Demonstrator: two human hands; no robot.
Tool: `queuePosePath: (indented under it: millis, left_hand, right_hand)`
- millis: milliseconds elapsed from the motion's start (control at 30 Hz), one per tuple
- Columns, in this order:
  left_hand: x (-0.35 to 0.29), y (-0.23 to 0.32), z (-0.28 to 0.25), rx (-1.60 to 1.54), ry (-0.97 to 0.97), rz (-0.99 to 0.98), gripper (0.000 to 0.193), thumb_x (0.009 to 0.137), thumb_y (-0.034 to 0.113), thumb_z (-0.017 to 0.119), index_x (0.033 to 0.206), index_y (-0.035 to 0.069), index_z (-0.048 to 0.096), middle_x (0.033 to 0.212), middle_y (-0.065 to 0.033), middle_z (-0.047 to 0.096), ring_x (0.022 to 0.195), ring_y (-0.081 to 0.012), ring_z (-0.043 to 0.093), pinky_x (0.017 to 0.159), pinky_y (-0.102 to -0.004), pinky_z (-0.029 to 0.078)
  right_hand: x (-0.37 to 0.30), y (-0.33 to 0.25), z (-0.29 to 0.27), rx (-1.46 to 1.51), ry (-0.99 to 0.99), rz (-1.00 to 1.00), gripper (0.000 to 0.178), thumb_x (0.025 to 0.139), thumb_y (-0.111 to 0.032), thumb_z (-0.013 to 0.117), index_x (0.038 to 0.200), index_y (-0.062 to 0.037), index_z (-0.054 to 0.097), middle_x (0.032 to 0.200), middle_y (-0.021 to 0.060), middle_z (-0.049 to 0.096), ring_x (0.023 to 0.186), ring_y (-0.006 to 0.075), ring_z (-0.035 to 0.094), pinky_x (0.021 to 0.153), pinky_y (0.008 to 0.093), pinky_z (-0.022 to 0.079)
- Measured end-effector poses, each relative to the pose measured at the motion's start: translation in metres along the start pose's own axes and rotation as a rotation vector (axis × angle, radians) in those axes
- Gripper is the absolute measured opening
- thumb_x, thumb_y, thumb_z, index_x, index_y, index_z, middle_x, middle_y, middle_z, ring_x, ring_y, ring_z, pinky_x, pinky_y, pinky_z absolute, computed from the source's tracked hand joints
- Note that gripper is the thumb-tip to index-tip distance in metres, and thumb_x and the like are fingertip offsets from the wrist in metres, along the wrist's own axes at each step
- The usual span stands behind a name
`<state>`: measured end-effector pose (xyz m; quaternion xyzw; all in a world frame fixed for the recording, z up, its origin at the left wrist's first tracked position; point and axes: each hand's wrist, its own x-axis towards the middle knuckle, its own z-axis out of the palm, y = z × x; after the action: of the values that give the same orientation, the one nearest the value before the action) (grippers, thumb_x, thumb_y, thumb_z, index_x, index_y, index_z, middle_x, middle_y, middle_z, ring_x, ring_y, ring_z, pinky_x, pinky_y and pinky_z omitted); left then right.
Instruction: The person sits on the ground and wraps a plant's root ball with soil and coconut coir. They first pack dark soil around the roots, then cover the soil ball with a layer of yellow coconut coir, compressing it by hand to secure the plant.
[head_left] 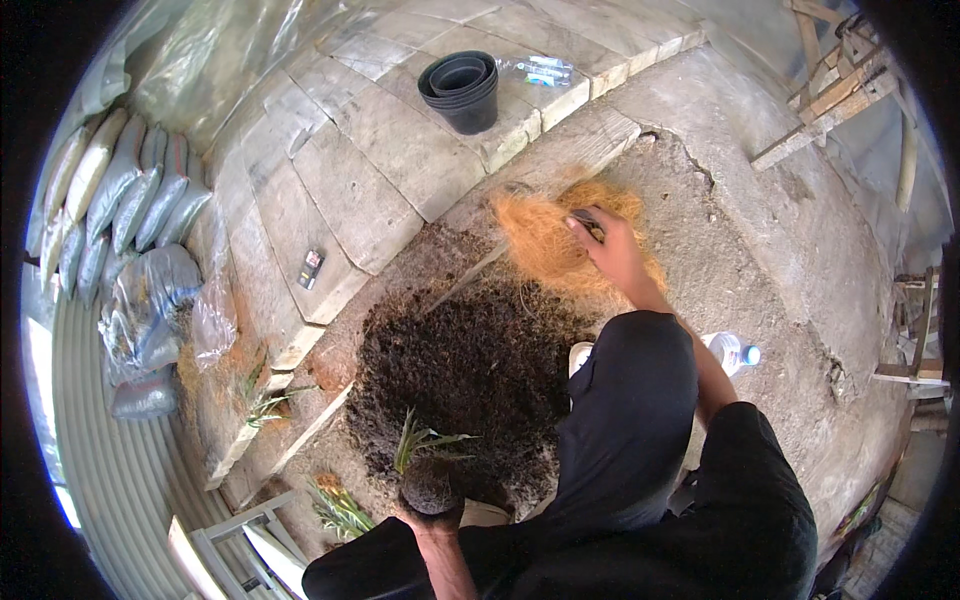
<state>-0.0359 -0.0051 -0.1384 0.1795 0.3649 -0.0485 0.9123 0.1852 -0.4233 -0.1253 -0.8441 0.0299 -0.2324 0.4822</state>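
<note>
My left hand is closed round a small dark pot filled with soil, close to my lap. Out of the pot leans a young plant with narrow green leaves. My right hand reaches forward over a loose heap of orange-brown coconut fibre. Its fingers are bent round a small dark object, whose kind I cannot make out. Between the two hands a wide mound of dark soil lies on the ground.
Stacked black pots and a plastic bottle stand on the paving slabs ahead. A small packet lies nearer. Filled sacks are piled left. Another bottle is beside my right arm; loose plants lie near my left.
</note>
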Motion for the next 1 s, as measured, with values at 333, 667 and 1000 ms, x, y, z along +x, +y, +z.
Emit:
queuePosePath:
  millis: [333,667,1000]
  left_hand:
    - [-0.019,-0.003,0.006,0.183,-0.079,0.008,0.043,0.088,0.035,0.041,0.119,0.009,0.055,0.117,-0.011,0.06,0.107,-0.0261,0.057,0.095,-0.0432,0.045]
    - [-0.013,0.001,0.003,0.017,0.12,-0.018,0.05,0.084,0.043,0.041,0.115,0.008,0.059,0.112,-0.0144,0.062,0.105,-0.0338,0.058,0.09,-0.0529,0.047]
    - [-0.015,0.009,-0.005,-0.009,0.139,-0.009,0.052,0.085,0.045,0.04,0.117,0.009,0.058,0.118,-0.0148,0.06,0.112,-0.0347,0.055,0.094,-0.0537,0.044]
  right_hand:
    - [-0.12,0.098,0.077,-0.277,-0.638,-0.064,0.035,0.086,-0.033,0.061,0.113,-0.011,0.063,0.105,0.0162,0.063,0.099,0.0363,0.059,0.086,0.0443,0.046]
    - [-0.03,0.176,0.017,-0.838,-0.092,0.336,0.058,0.083,-0.042,0.064,0.128,-0.0095,0.048,0.124,0.0181,0.055,0.117,0.0373,0.049,0.095,0.0509,0.04]
    - [-0.032,0.197,0.02,-0.769,-0.217,0.381,0.045,0.083,-0.036,0.064,0.117,-0.0078,0.058,0.102,0.0187,0.064,0.095,0.0339,0.062,0.087,0.0486,0.047]
